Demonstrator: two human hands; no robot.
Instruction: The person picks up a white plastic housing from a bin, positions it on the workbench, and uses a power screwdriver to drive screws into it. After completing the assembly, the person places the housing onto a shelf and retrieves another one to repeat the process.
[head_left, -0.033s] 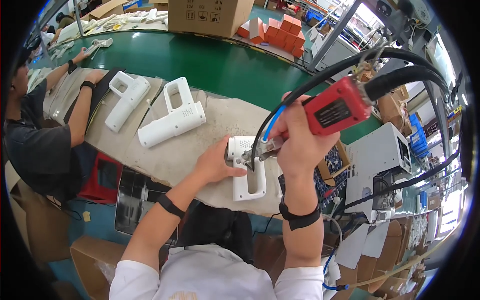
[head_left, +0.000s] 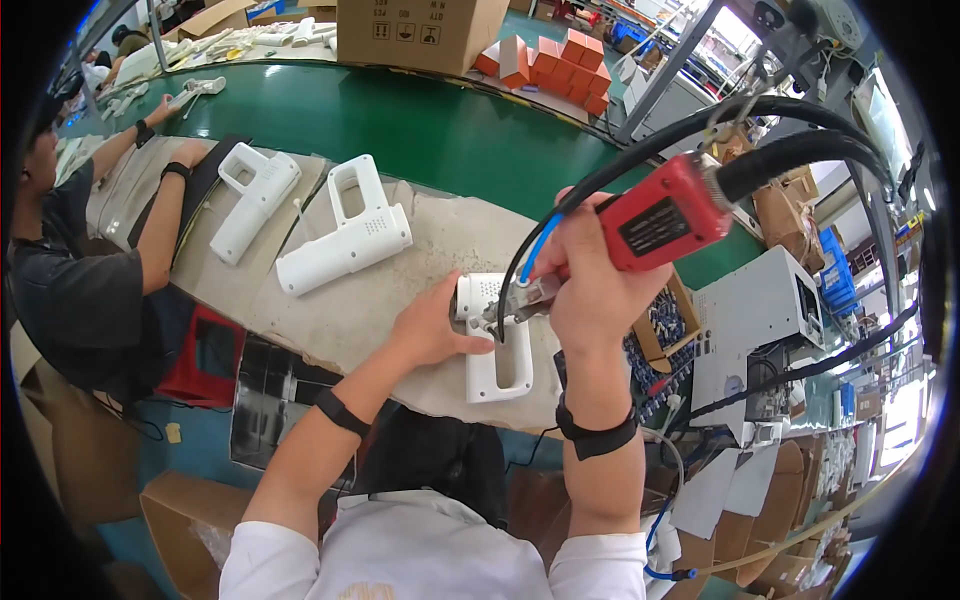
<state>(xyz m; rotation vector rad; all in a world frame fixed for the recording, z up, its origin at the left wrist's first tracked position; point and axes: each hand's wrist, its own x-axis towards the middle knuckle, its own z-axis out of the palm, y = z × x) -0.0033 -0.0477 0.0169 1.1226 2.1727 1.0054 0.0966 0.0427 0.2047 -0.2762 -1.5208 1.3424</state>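
My right hand (head_left: 595,295) is wrapped round a red powered screwdriver (head_left: 660,222), which leans down to the left. Its clear, jaw-like tip (head_left: 520,300) meets a white gun-shaped plastic housing (head_left: 482,382) near the top of the handle loop. Whether a screw sits under the tip is too small to tell. From the left, my left hand (head_left: 432,325) grips the same housing, thumb along its near side. Further left on the bench lie a second white gun-shaped housing (head_left: 352,245) and a third one (head_left: 255,205), both apart from my hands.
A black cable (head_left: 790,108) arches from the screwdriver to the right. An open box of dark screws (head_left: 665,330) stands beside my right wrist. Beyond the worn bench cover (head_left: 450,222) runs a green belt (head_left: 300,110). At the left, a co-worker's arm (head_left: 155,235) reaches over the bench.
The screwdriver and my right hand have shifted very slightly to the left. My left hand and the housing stay where they were.
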